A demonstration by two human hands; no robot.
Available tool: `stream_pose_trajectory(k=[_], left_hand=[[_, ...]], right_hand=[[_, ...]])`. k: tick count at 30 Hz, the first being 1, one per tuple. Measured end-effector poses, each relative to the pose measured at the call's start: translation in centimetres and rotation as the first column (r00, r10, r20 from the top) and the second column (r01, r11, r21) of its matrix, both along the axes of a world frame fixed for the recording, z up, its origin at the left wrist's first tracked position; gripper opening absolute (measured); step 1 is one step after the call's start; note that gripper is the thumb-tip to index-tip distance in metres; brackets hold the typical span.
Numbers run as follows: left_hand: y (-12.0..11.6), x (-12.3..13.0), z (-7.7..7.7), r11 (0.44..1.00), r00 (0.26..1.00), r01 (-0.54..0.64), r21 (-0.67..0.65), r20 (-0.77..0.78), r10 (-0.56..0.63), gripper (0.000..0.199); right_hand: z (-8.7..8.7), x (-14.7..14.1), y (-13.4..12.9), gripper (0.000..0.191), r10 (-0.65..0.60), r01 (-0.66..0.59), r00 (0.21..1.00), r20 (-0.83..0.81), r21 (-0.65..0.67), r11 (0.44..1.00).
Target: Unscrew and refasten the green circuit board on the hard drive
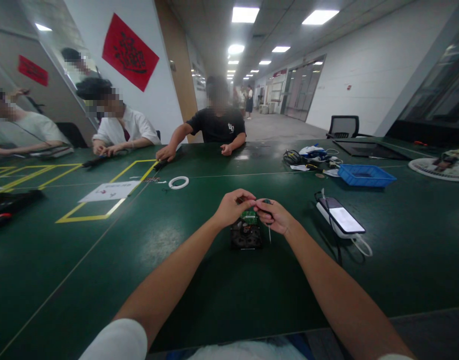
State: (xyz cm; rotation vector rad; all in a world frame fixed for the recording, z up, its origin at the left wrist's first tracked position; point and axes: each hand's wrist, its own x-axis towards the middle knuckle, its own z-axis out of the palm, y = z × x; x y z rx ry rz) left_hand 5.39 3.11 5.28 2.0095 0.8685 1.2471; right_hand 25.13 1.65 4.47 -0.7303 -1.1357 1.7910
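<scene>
Over the table in front of me, my left hand (235,206) and my right hand (275,216) meet at the fingertips. A screwdriver (269,234) is gripped in my right hand, its dark handle up among the fingers and its thin metal shaft pointing down. The thumb and fingers of my left hand are pinched together against the right fingertips; whatever they hold is too small to make out. Just below both hands lies a black device (246,237) with an exposed green circuit board (249,216), partly covered by my fingers.
To the right lie a phone (345,219) on a white block with cables, a blue tray (366,176) and a cable pile (314,155). A white ring (179,182) and a paper sheet (109,191) lie left. Co-workers sit opposite, one in a black shirt (220,127).
</scene>
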Motion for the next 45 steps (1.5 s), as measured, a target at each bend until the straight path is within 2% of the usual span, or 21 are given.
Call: stream_pose_trajectory(k=[4,8,11,14,16,19,23,25,29,37,45], left_hand=[[0.5,-0.4,0.0,0.999,0.999,0.032,-0.007,0.008,-0.032,0.029],[1.3,-1.1,-0.6,1.000,0.993,-0.001,0.010,-0.116,0.003,0.027],[2.3,-1.9,-2.3,0.991,0.973,-0.131,0.014,-0.189,0.131,0.025],[3.3,-2.7,-4.6,0.975,0.958,-0.220,-0.018,-0.193,0.212,0.025],[3.6,-3.1,-5.7,0.978,0.965,-0.200,-0.061,-0.183,0.186,0.026],[3.7,-3.3,-6.5,0.987,0.982,-0.113,-0.115,-0.161,0.094,0.029],[3.5,-3.3,-6.5,0.991,0.984,-0.050,-0.125,-0.175,0.028,0.033],[3.5,-3.3,-6.5,0.993,0.980,-0.039,-0.115,-0.201,0.015,0.033],[3.5,-3.3,-6.7,0.994,0.975,-0.016,-0.107,-0.221,-0.008,0.034],[3.4,-3.4,-6.5,0.993,0.970,0.004,-0.119,-0.241,-0.032,0.034],[3.2,-3.4,-6.2,0.993,0.967,0.009,-0.116,-0.250,-0.038,0.032]], right_hand=[[0.2,0.3,-0.1,0.030,0.028,-0.028,0.999,0.017,0.007,1.000],[0.1,0.8,0.3,0.029,0.003,-0.010,0.987,0.158,0.047,0.999],[-0.4,1.3,0.6,0.026,-0.037,0.002,0.931,0.364,0.097,0.995],[-0.8,1.5,0.8,0.022,-0.052,-0.020,0.870,0.490,0.141,0.990],[-0.8,1.5,0.7,0.021,-0.060,-0.047,0.836,0.546,0.180,0.983],[-0.7,1.2,0.5,0.018,-0.111,-0.097,0.768,0.630,0.286,0.953],[-0.8,1.0,0.5,0.010,-0.215,-0.196,0.666,0.714,0.446,0.873],[-0.9,1.0,0.6,0.009,-0.240,-0.238,0.619,0.748,0.469,0.850],[-0.8,1.1,0.8,0.014,-0.247,-0.290,0.547,0.800,0.458,0.841],[-0.5,1.0,0.7,0.015,-0.288,-0.317,0.499,0.817,0.481,0.817],[-0.1,0.9,0.4,0.014,-0.289,-0.333,0.497,0.818,0.487,0.807]])
